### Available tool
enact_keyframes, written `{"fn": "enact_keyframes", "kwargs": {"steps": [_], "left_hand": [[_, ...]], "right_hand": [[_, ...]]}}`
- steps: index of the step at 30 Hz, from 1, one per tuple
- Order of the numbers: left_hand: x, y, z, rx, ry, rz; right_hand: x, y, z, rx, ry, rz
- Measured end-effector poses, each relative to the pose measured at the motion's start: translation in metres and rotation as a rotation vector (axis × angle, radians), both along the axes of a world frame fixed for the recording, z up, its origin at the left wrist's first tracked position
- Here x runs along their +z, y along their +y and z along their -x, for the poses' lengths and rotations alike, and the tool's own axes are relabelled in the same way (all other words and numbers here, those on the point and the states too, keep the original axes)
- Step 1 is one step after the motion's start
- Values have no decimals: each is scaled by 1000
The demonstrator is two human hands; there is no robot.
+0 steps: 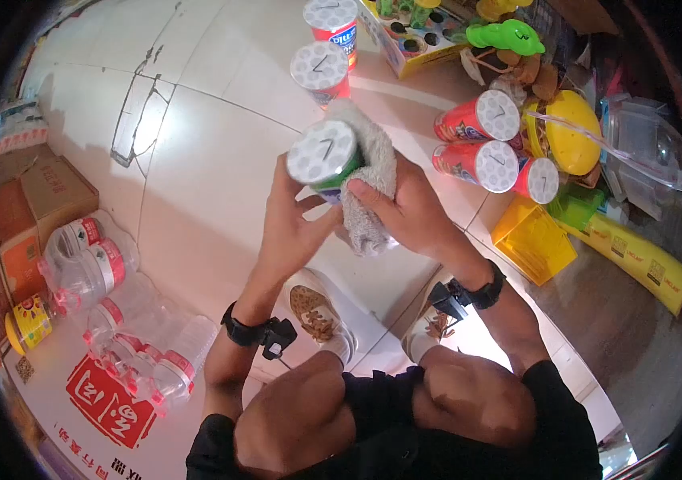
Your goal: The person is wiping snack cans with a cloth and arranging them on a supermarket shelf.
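A green canister with a white dotted lid is held up in front of me. My left hand is wrapped round its left side and lower part. On its right side, my right hand grips a grey cloth, which lies against the canister. Two more canisters with the same kind of lid stand on the floor beyond: a near one and a red and blue one behind it.
Red canisters, a yellow bin and a yellow burger-shaped toy are at the right. Wrapped bottles and cardboard boxes stand at the left. My shoes rest on the tiled floor.
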State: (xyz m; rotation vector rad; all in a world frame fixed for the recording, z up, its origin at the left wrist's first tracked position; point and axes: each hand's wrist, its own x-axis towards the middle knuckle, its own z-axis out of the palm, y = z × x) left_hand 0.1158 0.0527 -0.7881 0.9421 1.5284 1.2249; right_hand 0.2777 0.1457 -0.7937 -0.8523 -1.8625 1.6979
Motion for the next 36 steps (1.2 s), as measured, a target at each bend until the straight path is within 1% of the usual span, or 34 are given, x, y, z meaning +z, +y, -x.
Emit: {"fn": "enact_keyframes", "kwargs": {"steps": [2,4,5,6,7,8,10,11,12,14,15,17,18,20,21,23,24,26,27,29,30,32,33,35,36], "left_hand": [[1,2,7,33,-53,29],[6,1,13,31,-68,13],[10,1,18,58,-178,8],[11,-1,23,85,-288,3],[12,-2,30,70,-286,-42],[11,-3,35,71,-285,-43],[8,-6,44,69,-364,-69],[5,-6,46,60,-429,-90],[3,-7,46,59,-429,-90],[2,-6,39,127,-583,-58],[2,-6,35,125,-583,-59],[4,-4,26,104,-288,-40],[7,-3,23,104,-290,-40],[14,-1,20,100,-240,102],[13,-1,21,101,-239,101],[5,-4,23,30,-254,-14],[2,-6,24,28,-254,-15],[-2,-9,24,-35,-378,-2],[-4,-10,23,-35,-377,-2],[-8,-13,17,-144,-428,-14],[-9,-14,14,-144,-428,-14],[-11,-15,9,-12,-515,-63],[-11,-15,10,-13,-517,-61],[-8,-13,12,17,-427,-19],[-5,-13,12,17,-427,-18]], "right_hand": [[1,-3,-1,30,-29,-43],[0,-6,-4,23,-31,90],[-5,-9,-7,22,-31,90],[-13,-13,-12,100,-37,171],[-18,-16,-16,179,-44,250],[-16,-18,-17,180,-43,248],[-13,-23,-19,236,-45,280],[-15,-24,-22,268,-56,372],[-17,-24,-23,267,-55,371],[-19,-26,-24,240,-3,365],[-20,-28,-24,238,-3,363],[-24,-31,-23,186,45,298],[-25,-32,-24,186,43,298],[-26,-34,-25,144,-30,224],[-27,-33,-26,144,-29,223],[-25,-29,-26,149,-72,75],[-20,-26,-25,148,-72,74],[-6,-20,-23,137,-29,-17],[-3,-16,-21,136,-28,-18],[2,-9,-17,138,-2,-110],[7,-6,-15,138,-2,-110],[17,0,-10,169,-67,-118],[15,0,-9,169,-69,-116],[9,-3,-7,120,-33,-86],[4,-5,-8,120,-33,-84]]}}
